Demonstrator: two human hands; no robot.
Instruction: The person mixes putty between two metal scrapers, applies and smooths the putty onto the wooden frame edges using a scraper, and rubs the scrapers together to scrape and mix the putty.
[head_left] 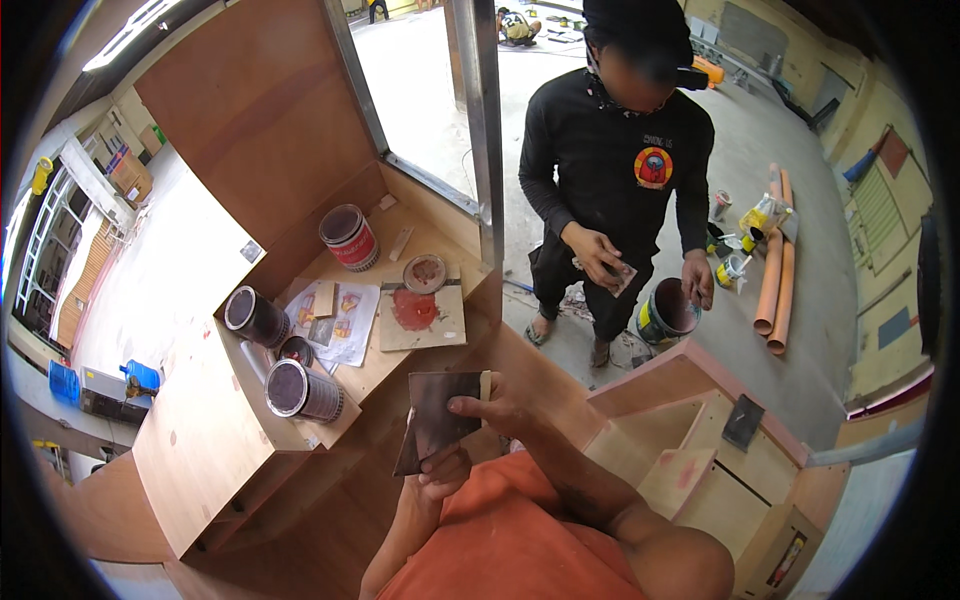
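Observation:
In front of my chest I hold a dark sheet of sandpaper (440,408), its edges bent and a pale strip showing along its right side. My left hand (446,474) grips its lower edge, the thumb against the dark face. From the right, my right hand (496,407) closes on the sheet with the thumb laid across the front. Beyond it, on the wooden counter, a board (450,328) carries a patch of red paste, and a round lid (424,273) smeared with the same colour lies beside it.
Several paint cans (349,238) stand on the counter around printed papers (350,345). A co-worker (618,170) stands across from me with a flat scraper-like piece, near a bucket (668,312). Orange pipes (770,285) lie behind. Another dark sheet (742,423) rests on the right-hand cabinet.

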